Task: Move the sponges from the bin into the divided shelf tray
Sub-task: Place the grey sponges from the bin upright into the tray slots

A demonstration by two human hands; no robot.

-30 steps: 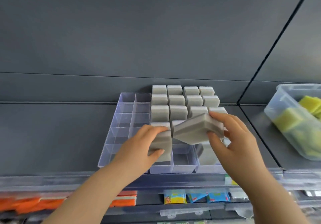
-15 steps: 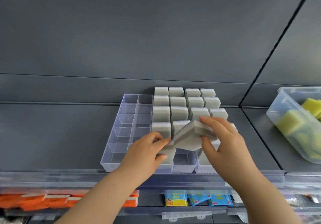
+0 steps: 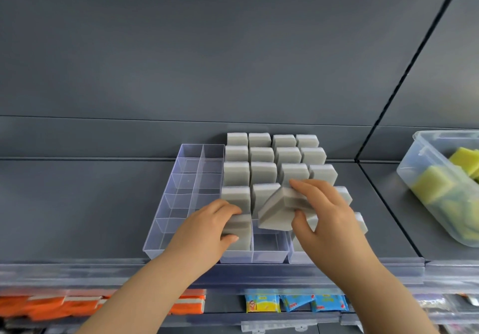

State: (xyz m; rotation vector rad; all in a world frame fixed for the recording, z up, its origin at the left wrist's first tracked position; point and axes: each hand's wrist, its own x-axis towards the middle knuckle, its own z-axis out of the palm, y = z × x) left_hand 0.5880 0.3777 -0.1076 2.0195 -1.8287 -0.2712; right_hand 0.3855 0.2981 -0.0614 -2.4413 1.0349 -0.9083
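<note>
Head view is showing one grey sponge (image 3: 278, 213) hanging tilted just above the divided tray (image 3: 178, 196), its low corner dipping toward an unfilled front-row compartment. The right hand (image 3: 330, 221) is grasping it, thumb under the near face and fingers curled over the top edge. At 9 o'clock of it, touching or nearly so, a second grey sponge (image 3: 239, 235) is standing upright in the neighbouring front compartment; the left hand (image 3: 203, 231) is gripping this one, fingers hooked over its top and thumb pressing its front face. From 12 o'clock of both hands, rows of stored sponges (image 3: 261, 155) are standing upright, one per compartment, running back to the rear wall. On the tray's 9 o'clock side, two columns of clear compartments are holding nothing. The tray is sitting on a dark grey shelf (image 3: 77, 204). Well apart at 3 o'clock, a clear plastic bin (image 3: 414, 178) is leaning on the next shelf section, holding yellow sponges (image 3: 431, 186). At 6 o'clock, below the shelf edge, orange packs (image 3: 46, 305) and blue-and-yellow packets (image 3: 294, 302) are lying on a lower shelf.
</note>
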